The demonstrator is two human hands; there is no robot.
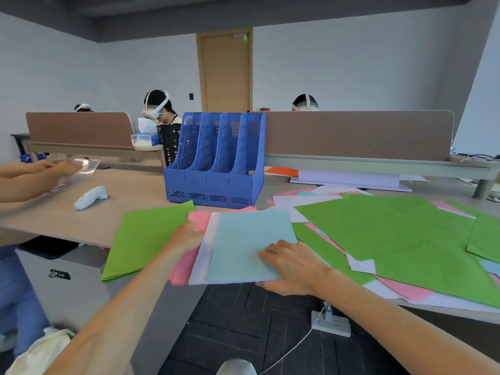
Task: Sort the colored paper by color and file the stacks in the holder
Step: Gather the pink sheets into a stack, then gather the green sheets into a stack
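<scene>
A light blue sheet point(243, 239) lies on top of a white sheet point(205, 250) and a pink stack point(186, 263) at the table's front edge. My right hand point(289, 266) grips the blue sheet's near right corner, fingers on top and thumb below. My left hand point(186, 235) holds the left edge of the pink stack. A green stack point(143, 239) lies to the left. A mixed spread of green, pink, white and blue sheets point(405, 239) covers the table at right. The blue four-slot file holder point(216, 163) stands behind, its slots looking empty.
A white controller point(90, 197) lies on the table at left, near another person's hands point(46, 171). A white paper pile point(349, 180) and an orange sheet point(281, 171) sit by the desk divider point(357, 136). A power strip point(331, 323) lies on the floor below.
</scene>
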